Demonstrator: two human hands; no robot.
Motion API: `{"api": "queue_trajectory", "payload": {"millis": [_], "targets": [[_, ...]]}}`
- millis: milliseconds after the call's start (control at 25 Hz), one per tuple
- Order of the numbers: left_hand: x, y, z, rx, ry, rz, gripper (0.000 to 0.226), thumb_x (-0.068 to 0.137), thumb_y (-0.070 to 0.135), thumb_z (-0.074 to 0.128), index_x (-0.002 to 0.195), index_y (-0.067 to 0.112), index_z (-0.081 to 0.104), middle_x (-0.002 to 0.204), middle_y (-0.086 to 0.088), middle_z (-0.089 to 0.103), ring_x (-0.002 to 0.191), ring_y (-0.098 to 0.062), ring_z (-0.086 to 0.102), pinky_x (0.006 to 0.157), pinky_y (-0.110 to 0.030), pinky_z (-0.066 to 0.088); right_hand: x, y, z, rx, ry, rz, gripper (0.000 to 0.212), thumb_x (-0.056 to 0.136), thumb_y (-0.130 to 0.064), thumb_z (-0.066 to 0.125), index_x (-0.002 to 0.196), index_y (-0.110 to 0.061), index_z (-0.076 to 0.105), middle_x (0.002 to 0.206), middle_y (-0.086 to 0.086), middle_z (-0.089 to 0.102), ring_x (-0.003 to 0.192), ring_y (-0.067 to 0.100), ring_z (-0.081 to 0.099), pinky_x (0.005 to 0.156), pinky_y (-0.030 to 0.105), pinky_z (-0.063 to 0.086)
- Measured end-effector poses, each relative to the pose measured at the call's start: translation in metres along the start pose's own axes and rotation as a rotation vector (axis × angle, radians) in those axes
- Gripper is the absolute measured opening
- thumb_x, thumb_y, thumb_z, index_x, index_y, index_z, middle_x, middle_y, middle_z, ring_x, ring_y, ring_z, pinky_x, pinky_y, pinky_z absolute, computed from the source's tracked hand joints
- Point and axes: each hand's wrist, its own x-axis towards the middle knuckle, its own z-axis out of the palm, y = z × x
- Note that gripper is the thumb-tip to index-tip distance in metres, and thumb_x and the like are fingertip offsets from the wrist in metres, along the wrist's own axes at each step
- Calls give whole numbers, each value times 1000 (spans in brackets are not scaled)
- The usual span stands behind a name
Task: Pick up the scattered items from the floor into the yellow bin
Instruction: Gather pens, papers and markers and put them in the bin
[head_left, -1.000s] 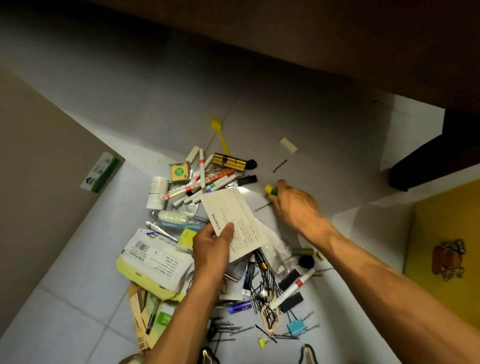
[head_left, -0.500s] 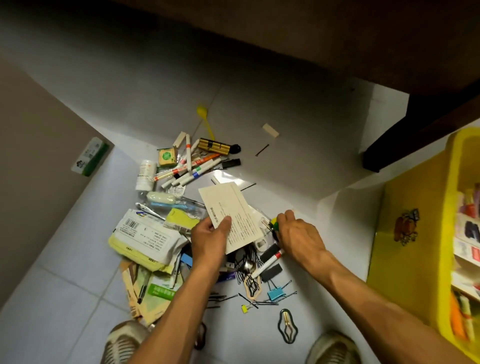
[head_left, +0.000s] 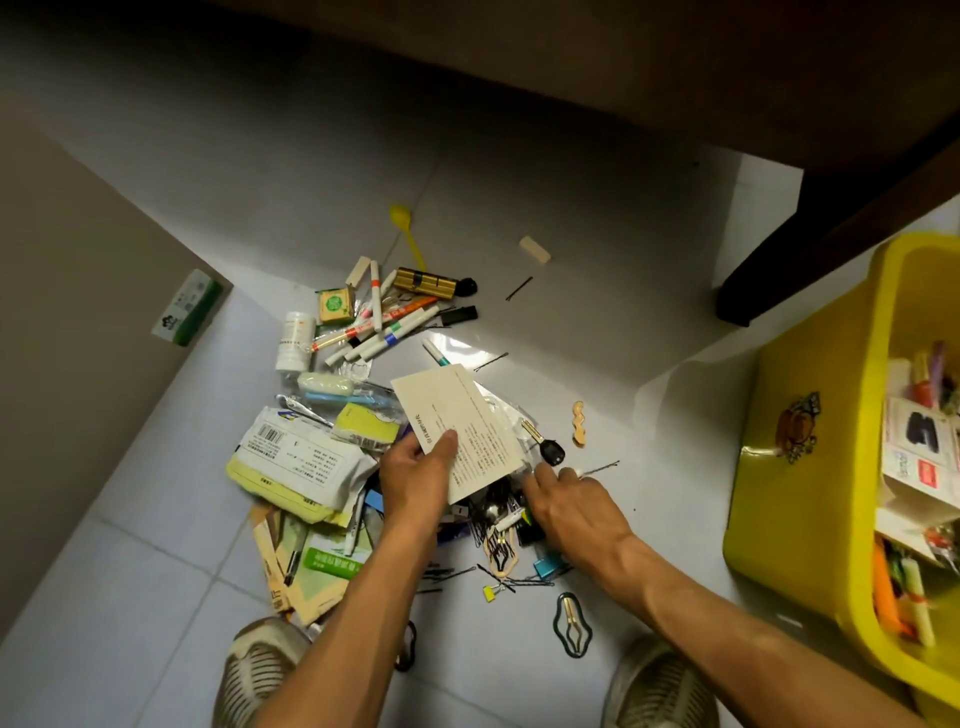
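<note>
Scattered items lie in a heap on the white tiled floor: markers (head_left: 384, 332), a white bottle (head_left: 294, 340), a brass lock cylinder (head_left: 423, 283), a yellow spoon (head_left: 408, 228), a white package (head_left: 301, 462), a black key (head_left: 545, 447) and several hairpins (head_left: 498, 551). My left hand (head_left: 415, 478) holds a white printed card (head_left: 462, 421) above the heap. My right hand (head_left: 576, 504) is low on the pile, fingers curled over a small yellow-green item (head_left: 527, 517) beside a white marker. The yellow bin (head_left: 810, 519) stands at the right, partly filled.
A dark furniture leg (head_left: 769, 280) stands behind the bin. A brown wall panel with a green-and-white box (head_left: 187, 306) borders the left. My two shoes (head_left: 260, 670) (head_left: 660, 686) are at the bottom, with a green hair clip (head_left: 571, 623) between them. A beige block (head_left: 534, 250) lies apart.
My right hand took the yellow-green item from beside the markers and brought it down onto the hairpin pile. The view swung right, bringing the bin in. The left hand kept the card.
</note>
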Motion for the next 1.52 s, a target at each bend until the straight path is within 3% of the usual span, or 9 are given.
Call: {"api": "queue_trajectory", "payload": {"millis": [200,400,520,680,840,1000,1120,1320,1520], "targets": [[-13,1,-7,-14,4,-8,13,92,18,65,99,28,71,93,11,74,82,-8,72,57,-18,55,-2,3,-9,99,-54,18,19,97,-12,49,115,-8,53,118,11,53,87,28,56,67,38,48],[-45,32,12,-69,-65,38,8,90,13,65,92,20,69,86,7,76,70,-8,73,53,-23,55,-64,16,-78,1167,272,459,20,92,-36,62,81,-21,64,80,3,66,66,15,58,56,27,48],[-105,54,66,-76,-333,105,7,88,15,65,91,19,70,85,2,77,71,-13,73,49,-24,53,-150,40,-126,1556,584,607,22,81,-41,69,75,-20,71,68,7,70,49,15,54,40,24,40],[-214,79,171,117,-681,205,10,93,26,59,88,26,68,88,7,76,73,-11,73,52,-22,54,-247,103,-164,1332,847,938,16,83,-38,67,80,-22,70,70,1,72,62,19,68,53,37,50],[-262,81,231,278,-852,230,43,99,57,34,109,30,65,106,6,70,100,-15,66,89,-36,53,-272,150,-171,1166,665,925,25,87,-51,61,101,-30,63,101,-5,66,89,14,62,73,34,50],[-227,32,220,926,-753,772,36,101,30,43,135,27,55,148,6,44,140,-19,35,113,-35,33,-243,157,-126,535,346,787,71,91,-44,57,152,-36,21,163,-1,16,147,29,22,114,53,30],[-195,7,206,1187,-904,1021,25,97,26,52,115,28,68,147,12,44,150,-16,7,114,-37,28,-231,160,-74,534,111,781,73,91,-38,61,152,-36,20,164,-1,6,146,33,22,113,52,32],[-185,2,214,1235,-937,1094,21,98,29,50,111,26,66,144,11,50,150,-13,-4,112,-43,34,-232,162,-59,628,456,854,42,91,-33,60,132,-30,51,145,-2,42,124,21,50,99,40,48],[-197,3,180,870,-845,1012,26,94,21,55,116,21,69,143,6,53,139,-10,35,107,-29,35,-234,130,-80,670,390,696,26,96,-27,56,119,-20,66,123,9,66,107,29,61,89,42,51]]}}
